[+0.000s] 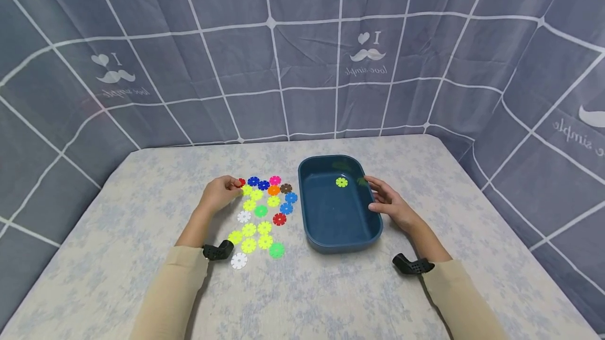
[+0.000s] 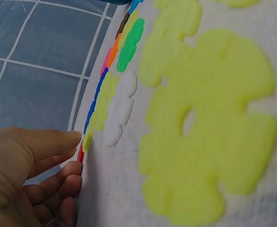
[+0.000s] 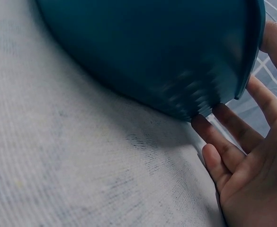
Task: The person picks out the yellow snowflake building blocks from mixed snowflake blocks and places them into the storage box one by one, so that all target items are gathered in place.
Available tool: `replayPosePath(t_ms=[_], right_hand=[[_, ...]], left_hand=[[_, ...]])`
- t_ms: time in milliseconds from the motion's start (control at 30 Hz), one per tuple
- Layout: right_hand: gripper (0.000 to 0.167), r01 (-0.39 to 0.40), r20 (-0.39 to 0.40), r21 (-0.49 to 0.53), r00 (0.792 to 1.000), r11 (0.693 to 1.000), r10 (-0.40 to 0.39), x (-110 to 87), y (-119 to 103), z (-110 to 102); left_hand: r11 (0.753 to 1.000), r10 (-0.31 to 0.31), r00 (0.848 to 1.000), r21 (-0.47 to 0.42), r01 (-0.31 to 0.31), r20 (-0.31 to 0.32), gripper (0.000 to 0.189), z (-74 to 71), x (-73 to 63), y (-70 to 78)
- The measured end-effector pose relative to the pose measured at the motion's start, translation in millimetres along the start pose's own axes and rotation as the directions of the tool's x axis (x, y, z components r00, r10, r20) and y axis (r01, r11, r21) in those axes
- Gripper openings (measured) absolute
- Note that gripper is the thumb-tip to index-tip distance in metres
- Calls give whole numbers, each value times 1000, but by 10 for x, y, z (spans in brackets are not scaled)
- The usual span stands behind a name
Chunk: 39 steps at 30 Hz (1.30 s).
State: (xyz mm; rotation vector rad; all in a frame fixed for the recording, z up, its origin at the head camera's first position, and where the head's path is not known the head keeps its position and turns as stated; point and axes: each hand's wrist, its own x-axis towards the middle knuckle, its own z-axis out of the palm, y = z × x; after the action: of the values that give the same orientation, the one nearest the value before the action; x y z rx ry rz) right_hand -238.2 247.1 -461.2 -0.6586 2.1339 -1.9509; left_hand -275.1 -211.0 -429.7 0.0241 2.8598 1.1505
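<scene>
At the far left of the loose snowflake discs, my left hand (image 1: 220, 193) has its thumb and fingertips at a red snowflake disc (image 1: 241, 182), partly hidden by the fingers. The left wrist view shows this red disc (image 2: 80, 155) edge-on at the fingertips. Next to it lie a yellow disc (image 1: 247, 190) and a dark blue disc (image 1: 253, 181). My right hand (image 1: 391, 204) rests against the right side of a dark teal plastic bin (image 1: 309, 227). Its spread fingers (image 3: 228, 125) touch the bin's outer wall. Inside the bin lies one yellow-green disc (image 1: 342, 182).
Several more discs in yellow, green (image 1: 277, 250), white (image 1: 239, 260), orange (image 1: 274, 190), brown (image 1: 285, 188) and blue lie flat left of the bin. A pale patterned cloth (image 1: 331, 298) covers the table. A grey-blue checked curtain (image 1: 307, 56) stands behind and at both sides.
</scene>
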Motion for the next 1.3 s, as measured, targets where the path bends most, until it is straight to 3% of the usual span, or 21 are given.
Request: replayPosePath(t_ms=[267,567,900,1300], right_hand=[[74,-3,-2,6,1000,1000,3,1,-13,4],[75,-30,-11,2,999,1000,30,-7,-26,16],[73,-22,-12,-7,1000,1000,22,-8,-49,24],[73,-23,-11,-7,1000,1000,23,-12,-59,34]], left_hand=[[1000,8,1000,19,-9,15,29,32,45,40],[999,-24,999,49,22,36,30,68,58,76],[997,-13,999,73,10,38,28,80,78,74],[1000,-11,1000,13,11,8,26,89,71,51]])
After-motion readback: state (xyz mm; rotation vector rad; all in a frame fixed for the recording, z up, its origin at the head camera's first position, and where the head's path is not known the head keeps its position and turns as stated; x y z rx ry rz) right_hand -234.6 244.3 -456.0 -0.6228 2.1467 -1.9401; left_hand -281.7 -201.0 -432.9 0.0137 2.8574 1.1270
